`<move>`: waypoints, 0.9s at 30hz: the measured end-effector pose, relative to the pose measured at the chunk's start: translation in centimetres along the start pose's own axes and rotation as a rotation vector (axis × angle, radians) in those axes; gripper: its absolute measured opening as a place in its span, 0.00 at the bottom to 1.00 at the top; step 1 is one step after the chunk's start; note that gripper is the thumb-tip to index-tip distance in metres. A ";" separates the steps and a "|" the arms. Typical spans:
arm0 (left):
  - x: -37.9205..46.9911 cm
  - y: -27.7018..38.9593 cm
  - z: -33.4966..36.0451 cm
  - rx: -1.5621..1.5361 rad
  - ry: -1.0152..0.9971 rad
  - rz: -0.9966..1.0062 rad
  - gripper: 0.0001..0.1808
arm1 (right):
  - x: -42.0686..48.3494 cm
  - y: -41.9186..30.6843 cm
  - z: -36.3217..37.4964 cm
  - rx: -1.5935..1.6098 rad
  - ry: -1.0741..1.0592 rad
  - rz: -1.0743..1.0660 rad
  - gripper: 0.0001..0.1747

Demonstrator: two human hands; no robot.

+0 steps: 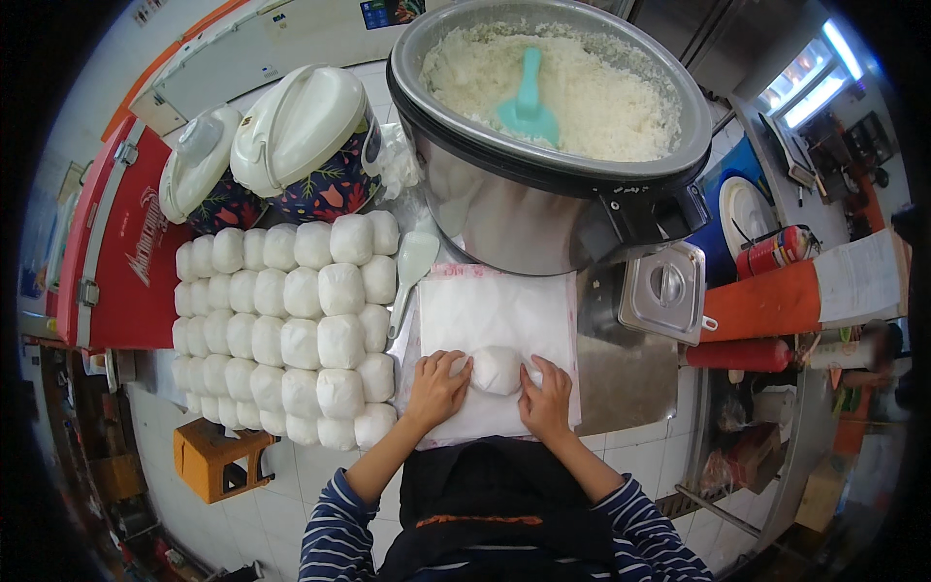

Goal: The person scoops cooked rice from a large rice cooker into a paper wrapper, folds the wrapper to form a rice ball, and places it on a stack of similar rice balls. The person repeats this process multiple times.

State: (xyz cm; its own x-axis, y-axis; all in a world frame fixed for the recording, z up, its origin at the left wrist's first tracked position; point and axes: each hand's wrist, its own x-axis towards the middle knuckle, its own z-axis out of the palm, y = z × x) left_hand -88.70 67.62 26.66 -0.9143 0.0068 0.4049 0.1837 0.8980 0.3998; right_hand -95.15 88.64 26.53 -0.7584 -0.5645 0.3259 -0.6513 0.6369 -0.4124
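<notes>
Before me, on a stack of white paper sheets [484,305], lies a rounded bundle wrapped in white paper [497,369]. My left hand [439,385] pinches the twisted paper end at its left side. At the right side, my right hand [545,393] pinches the other end. Many similar white wrapped bundles [302,291] stand in stacked rows to the left. A pale rice paddle [413,273] lies between them and the sheets. Beyond the sheets stands a large round cooker [509,211] full of cooked white rice [604,94], with a turquoise scoop [529,102] resting in it.
Two patterned containers with white lids [302,131] stand at the back left beside a red cooler box [124,247]. A lidded steel pan [663,287] sits to the right, near a fire extinguisher [774,251]. An orange plastic stool [218,458] is on the floor at left.
</notes>
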 end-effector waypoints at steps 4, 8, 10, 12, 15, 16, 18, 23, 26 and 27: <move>1.0 0.4 0.6 -0.186 0.012 -0.129 0.15 | 1.7 -1.2 -1.7 0.139 -0.084 0.084 0.19; 2.6 3.0 1.5 -0.804 0.117 -0.975 0.14 | 5.6 -0.6 -3.7 0.242 -0.260 0.302 0.12; 3.3 4.2 1.3 -0.844 0.074 -0.928 0.13 | 8.5 0.8 -3.7 0.114 -0.340 0.336 0.11; 3.7 4.9 0.7 -0.809 -0.091 -0.768 0.16 | 10.6 1.4 -3.1 -0.003 -0.387 0.318 0.09; 4.4 4.4 -0.3 -0.464 -0.246 -0.181 0.18 | 12.0 0.6 -1.1 -0.108 -0.367 0.182 0.05; 4.8 3.8 -0.5 -0.383 -0.334 -0.198 0.21 | 11.7 0.0 -0.5 -0.106 -0.335 0.113 0.04; 5.6 2.8 -0.3 -0.343 -0.270 -0.291 0.20 | 10.5 -1.1 0.1 -0.071 -0.269 -0.044 0.06; 6.4 3.0 2.3 -0.273 -0.039 -0.699 0.16 | 6.7 -1.6 -0.1 0.120 -0.132 -0.140 0.16; 6.1 2.6 3.5 -0.829 0.049 -0.689 0.15 | 5.2 -1.5 -0.8 0.096 -0.062 -0.148 0.19; 6.1 2.0 3.8 -0.897 0.067 -0.635 0.14 | 5.0 -1.6 -0.9 0.065 -0.059 -0.155 0.22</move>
State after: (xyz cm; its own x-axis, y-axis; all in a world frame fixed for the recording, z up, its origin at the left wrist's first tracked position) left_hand -95.27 71.14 26.85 -0.9187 -0.3914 -0.0534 -0.0930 0.0830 0.9922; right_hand -97.90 85.31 29.59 -0.6449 -0.6843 0.3404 -0.7559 0.5054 -0.4162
